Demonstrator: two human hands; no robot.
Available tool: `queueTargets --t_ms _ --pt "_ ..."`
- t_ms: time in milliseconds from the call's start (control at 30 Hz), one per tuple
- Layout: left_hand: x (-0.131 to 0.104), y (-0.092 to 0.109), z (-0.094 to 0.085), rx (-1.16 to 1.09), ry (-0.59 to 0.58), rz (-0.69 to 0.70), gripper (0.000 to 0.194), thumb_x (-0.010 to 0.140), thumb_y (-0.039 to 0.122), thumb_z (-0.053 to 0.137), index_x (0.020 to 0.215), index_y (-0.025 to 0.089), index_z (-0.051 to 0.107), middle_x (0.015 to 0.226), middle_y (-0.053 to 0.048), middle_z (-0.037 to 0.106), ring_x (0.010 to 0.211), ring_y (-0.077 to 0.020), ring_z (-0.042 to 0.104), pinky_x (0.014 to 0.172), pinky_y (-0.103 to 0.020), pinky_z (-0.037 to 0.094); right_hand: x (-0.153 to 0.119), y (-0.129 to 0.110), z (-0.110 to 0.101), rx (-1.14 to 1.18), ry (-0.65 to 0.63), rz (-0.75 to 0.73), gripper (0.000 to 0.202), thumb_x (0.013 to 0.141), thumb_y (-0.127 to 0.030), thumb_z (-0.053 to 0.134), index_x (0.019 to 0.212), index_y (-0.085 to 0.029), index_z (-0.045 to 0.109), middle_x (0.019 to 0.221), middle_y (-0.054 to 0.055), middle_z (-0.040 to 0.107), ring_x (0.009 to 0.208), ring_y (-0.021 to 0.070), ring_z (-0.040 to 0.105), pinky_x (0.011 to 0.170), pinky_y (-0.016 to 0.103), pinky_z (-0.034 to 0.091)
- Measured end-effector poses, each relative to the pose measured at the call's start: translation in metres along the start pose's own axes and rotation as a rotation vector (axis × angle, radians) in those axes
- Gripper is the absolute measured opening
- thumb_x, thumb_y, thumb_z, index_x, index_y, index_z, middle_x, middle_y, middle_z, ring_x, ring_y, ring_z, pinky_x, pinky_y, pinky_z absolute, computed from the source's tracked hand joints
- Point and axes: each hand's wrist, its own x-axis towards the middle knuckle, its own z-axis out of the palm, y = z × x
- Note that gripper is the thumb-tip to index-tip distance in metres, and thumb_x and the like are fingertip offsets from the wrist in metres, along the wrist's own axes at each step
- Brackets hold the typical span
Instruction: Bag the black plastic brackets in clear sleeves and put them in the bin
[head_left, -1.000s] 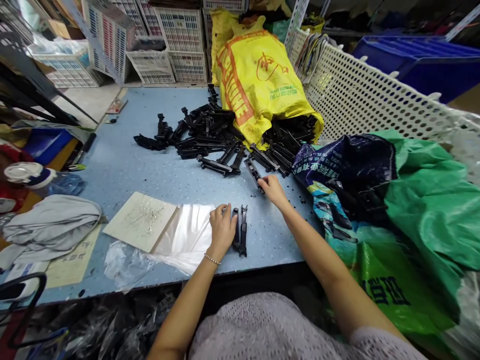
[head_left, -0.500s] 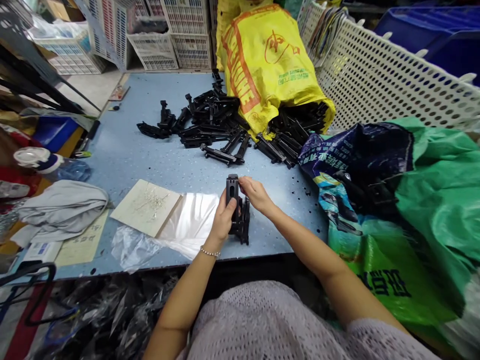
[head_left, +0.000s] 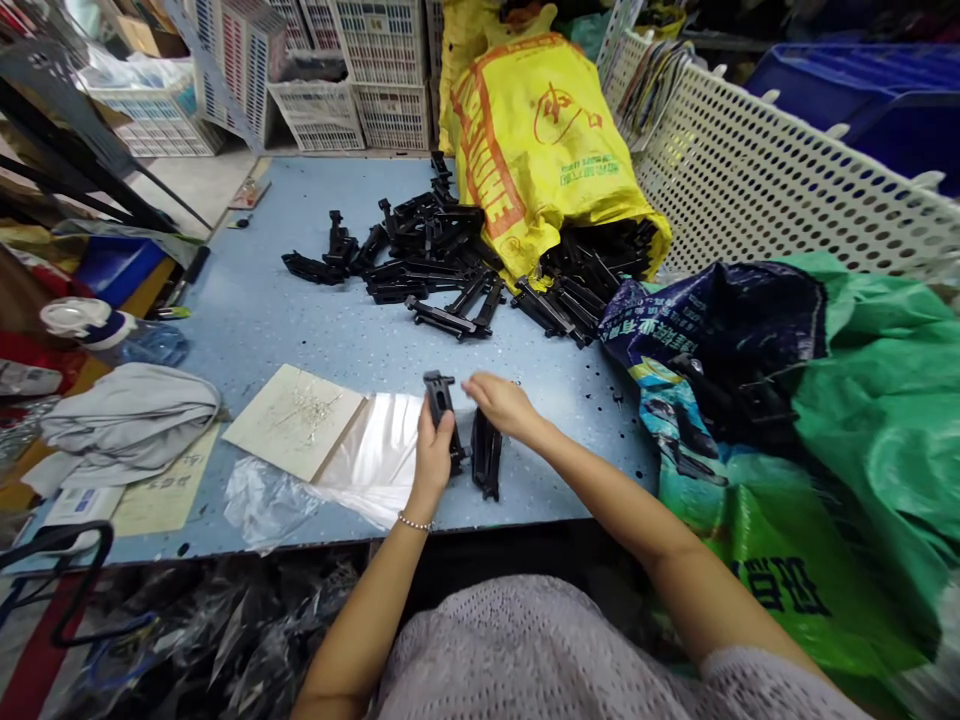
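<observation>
The fingers of the left hand (head_left: 433, 455) are closed around a black plastic part (head_left: 439, 396), the thumb lying along its near side and the far end standing clear of the grip; the fingers of the right hand (head_left: 504, 402) are bent and drawn together, their tips just beside that far end, with a narrow gap showing between; those tips are blurred, so whether they pinch something small I cannot tell.

The held part lies to the left of the right hand's fingertips; its long axis runs away from the body, the far end leaning slightly left and the near end slanting right beneath the left hand; the left hand is nearer, since it bears the part, while the right comes in from the side, across that axis rather than along it.

Two similar black parts (head_left: 487, 455), it seems, lie side by side on the table (head_left: 247, 350), just right of the held one and partly under the right hand, their length also running away from the body; to the left are clear plastic bags (head_left: 386, 440) and a pale pad (head_left: 289, 420) strewn with small thin bits; farther off, a loose pile of black parts (head_left: 420, 270) spreads from the mouth of a yellow sack (head_left: 547, 150).
</observation>
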Motion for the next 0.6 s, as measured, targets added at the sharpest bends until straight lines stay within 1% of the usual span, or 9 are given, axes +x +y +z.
queueTargets --t_ms 67,100,167,233,300,367,433,500,600 --pt "-0.011 -0.014 0.014 0.135 -0.044 -0.071 0.061 0.092 0.049 0.050 0.145 0.022 0.037 0.152 -0.014 0.039 0.146 -0.0294 0.028 0.120 -0.049 0.018 0.046 0.005 -0.011 -0.230 0.237 0.012 0.033 0.102 -0.039 0.036 0.114 -0.019 0.060 0.116 0.014 0.061 0.106 0.0273 0.051 0.086 0.037 0.039" --pt "-0.016 -0.019 0.022 0.199 -0.063 -0.103 0.062 0.091 0.048 0.051 0.145 0.021 0.037 0.154 -0.015 0.036 0.147 -0.0314 0.025 0.120 -0.052 0.016 0.068 0.008 -0.014 -0.316 0.276 0.023 0.034 0.101 -0.036 0.039 0.122 -0.018 0.057 0.125 0.017 0.057 0.114 0.0304 0.046 0.091 0.040 0.036" --pt "-0.025 -0.026 0.032 0.289 -0.080 -0.144 0.064 0.089 0.047 0.054 0.145 0.020 0.038 0.157 -0.017 0.031 0.148 -0.0344 0.020 0.119 -0.056 0.014 0.103 0.014 -0.016 -0.429 0.244 0.039 0.036 0.099 -0.032 0.043 0.127 -0.013 0.055 0.129 0.020 0.055 0.122 0.0344 0.037 0.098 0.046 0.031" --pt "-0.024 -0.026 0.031 0.281 -0.087 -0.149 0.067 0.088 0.049 0.056 0.145 0.020 0.038 0.159 -0.017 0.026 0.149 -0.0344 0.018 0.119 -0.055 0.015 0.118 0.019 -0.013 -0.459 0.185 0.052 0.033 0.098 -0.029 0.044 0.121 -0.010 0.059 0.123 0.021 0.059 0.124 0.0352 0.033 0.101 0.050 0.025" --pt "-0.012 -0.019 0.020 0.172 -0.078 -0.143 0.069 0.088 0.053 0.055 0.146 0.021 0.038 0.158 -0.017 0.028 0.147 -0.0315 0.025 0.119 -0.050 0.021 0.112 0.024 -0.007 -0.398 0.174 0.076 0.030 0.099 -0.029 0.044 0.114 -0.012 0.063 0.117 0.019 0.062 0.123 0.0346 0.034 0.101 0.051 0.025" --pt "0.010 -0.009 0.006 -0.030 -0.043 -0.145 0.069 0.090 0.059 0.050 0.147 0.024 0.034 0.158 -0.015 0.028 0.144 -0.0267 0.033 0.118 -0.045 0.027 0.089 0.028 0.001 -0.258 0.162 0.094 0.030 0.099 -0.034 0.043 0.109 -0.017 0.065 0.114 0.015 0.064 0.120 0.0327 0.038 0.098 0.049 0.029" --pt "0.037 0.001 -0.001 -0.286 -0.012 -0.125 0.068 0.092 0.063 0.043 0.148 0.029 0.029 0.158 -0.012 0.031 0.141 -0.0221 0.039 0.115 -0.042 0.032 0.062 0.032 0.010 -0.111 0.112 0.071 0.030 0.099 -0.038 0.042 0.106 -0.022 0.066 0.110 0.010 0.064 0.116 0.0295 0.041 0.095 0.045 0.033" --pt "0.066 0.007 0.002 -0.515 -0.013 -0.072 0.066 0.092 0.066 0.040 0.146 0.028 0.032 0.151 -0.010 0.042 0.137 -0.0190 0.045 0.111 -0.038 0.037 0.041 0.037 0.017 -0.028 0.064 0.021 0.027 0.098 -0.039 0.045 0.103 -0.024 0.067 0.108 0.008 0.062 0.115 0.0267 0.044 0.095 0.042 0.035" --pt "0.099 0.010 0.013 -0.684 -0.043 -0.033 0.060 0.086 0.063 0.055 0.130 0.023 0.049 0.129 -0.009 0.062 0.120 -0.0178 0.058 0.104 -0.034 0.043 0.036 0.045 0.019 0.034 0.025 -0.045 0.028 0.098 -0.037 0.045 0.095 -0.020 0.067 0.103 0.007 0.062 0.112 0.0239 0.047 0.097 0.039 0.036"
